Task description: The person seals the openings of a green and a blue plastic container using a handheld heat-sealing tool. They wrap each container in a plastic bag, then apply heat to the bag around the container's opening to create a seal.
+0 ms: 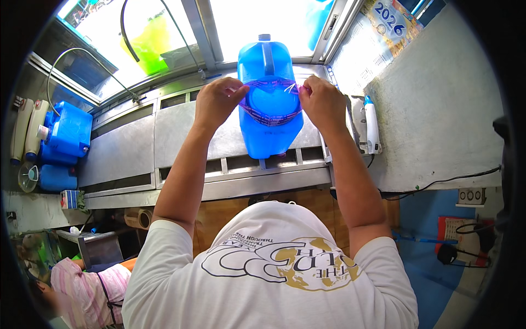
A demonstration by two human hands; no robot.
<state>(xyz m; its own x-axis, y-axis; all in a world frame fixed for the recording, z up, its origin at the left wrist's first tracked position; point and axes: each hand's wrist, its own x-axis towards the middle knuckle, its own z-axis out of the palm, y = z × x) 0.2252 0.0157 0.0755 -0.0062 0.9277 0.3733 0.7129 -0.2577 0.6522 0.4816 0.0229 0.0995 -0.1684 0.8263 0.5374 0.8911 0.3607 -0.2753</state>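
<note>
A blue plastic water jug [267, 142] stands on the stainless-steel counter before me, its grey-blue handle [268, 59] and cap [264, 37] towards the window. Between my hands, in front of the jug in this view, a thin purple printed plastic band [273, 120] is spread into a loop. My left hand [218, 100] pinches the loop's left end between thumb and fingers. At the opposite end, my right hand [322, 103] grips the band, where a small white strip [290, 88] sticks out by the fingertips. Whether the band touches the jug, I cannot tell.
Several blue jugs [74, 127] and cream filter housings [36, 127] crowd the far left. Thin hoses [92, 63] arch over metal taps. A white handheld device [371, 127] with a cord lies right of the counter. Another person [90, 288] is at lower left.
</note>
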